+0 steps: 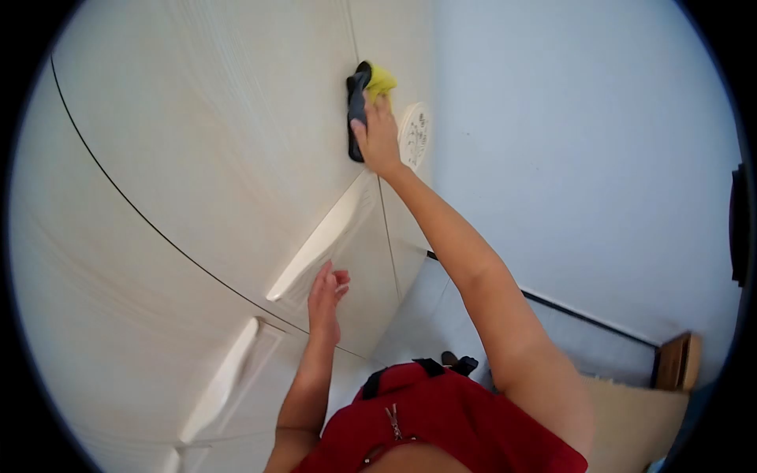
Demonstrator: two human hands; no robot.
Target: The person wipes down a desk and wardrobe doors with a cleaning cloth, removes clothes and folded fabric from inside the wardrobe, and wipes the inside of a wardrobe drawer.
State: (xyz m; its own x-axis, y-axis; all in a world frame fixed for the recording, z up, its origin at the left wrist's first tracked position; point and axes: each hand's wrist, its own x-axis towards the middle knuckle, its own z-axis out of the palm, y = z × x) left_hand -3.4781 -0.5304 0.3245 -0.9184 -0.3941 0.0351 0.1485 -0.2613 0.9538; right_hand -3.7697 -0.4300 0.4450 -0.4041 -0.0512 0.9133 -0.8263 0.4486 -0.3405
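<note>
A yellow and grey cloth [382,81] is pressed to the pale cabinet front by my right hand [378,135], at the end of an outstretched arm. Its dark grey side and black edge lie along the left of the fingers. Beside that hand sits a white oval plaque with dark markings [415,135]. My left hand [324,299] is lower down, with its fingers loosely bent, apart and holding nothing. It is close to a long white cabinet handle [319,244]; whether it touches the cabinet I cannot tell.
The cabinet doors [213,158] fill the left side, parted by dark seams. Another white handle [222,386] is at lower left. A pale blue wall [568,150] stands to the right. A wooden piece of furniture [676,361] and a beige surface [635,418] are at lower right.
</note>
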